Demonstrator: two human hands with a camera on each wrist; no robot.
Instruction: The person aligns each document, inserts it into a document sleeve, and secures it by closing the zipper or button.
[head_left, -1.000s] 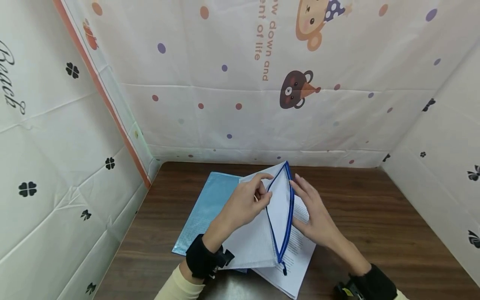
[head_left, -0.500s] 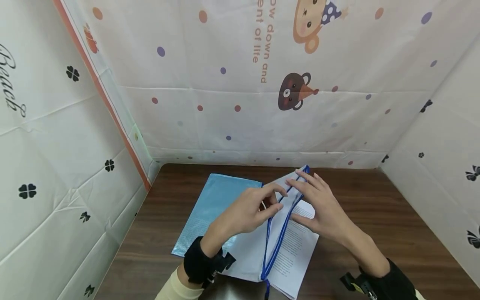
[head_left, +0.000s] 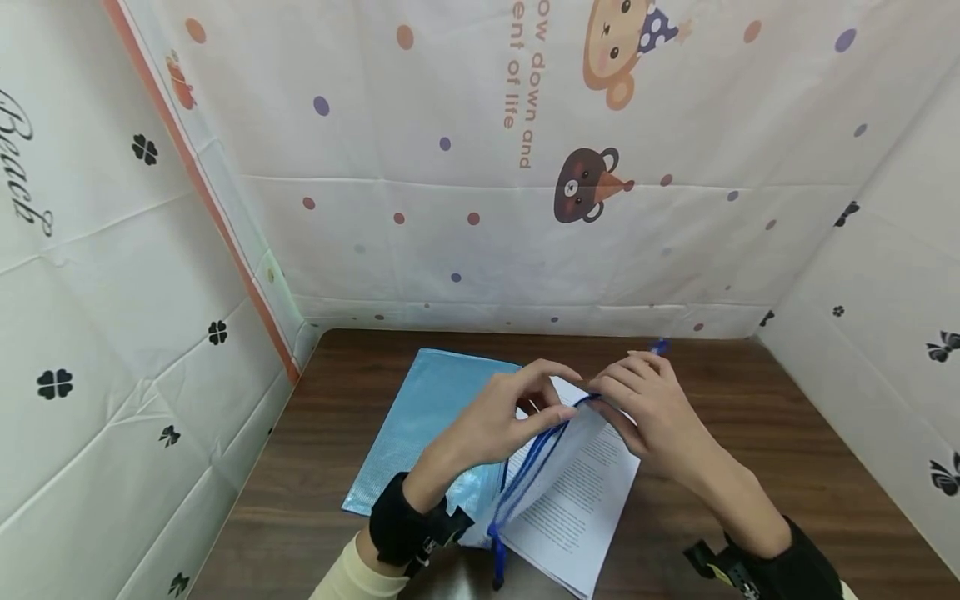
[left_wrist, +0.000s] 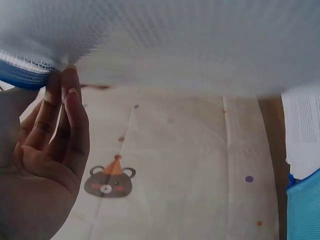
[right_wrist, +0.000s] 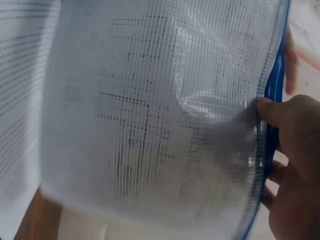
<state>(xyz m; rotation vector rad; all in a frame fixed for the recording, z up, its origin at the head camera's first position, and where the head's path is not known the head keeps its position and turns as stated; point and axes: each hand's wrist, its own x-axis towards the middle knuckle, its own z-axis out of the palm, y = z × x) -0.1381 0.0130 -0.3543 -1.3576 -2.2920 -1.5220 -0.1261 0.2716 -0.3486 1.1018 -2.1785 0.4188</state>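
- Left hand (head_left: 498, 421) pinches the blue zip edge of the clear pouch (head_left: 525, 483), raised above the counter (head_left: 720, 425).
- Right hand (head_left: 652, 412) pinches the same edge.
- Printed paper (head_left: 581, 500) lies beneath.

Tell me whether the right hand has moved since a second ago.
Yes. The right hand has moved up the frame toward the back edge of the table, from beside the printed pages to the top edge of the mesh pouch.
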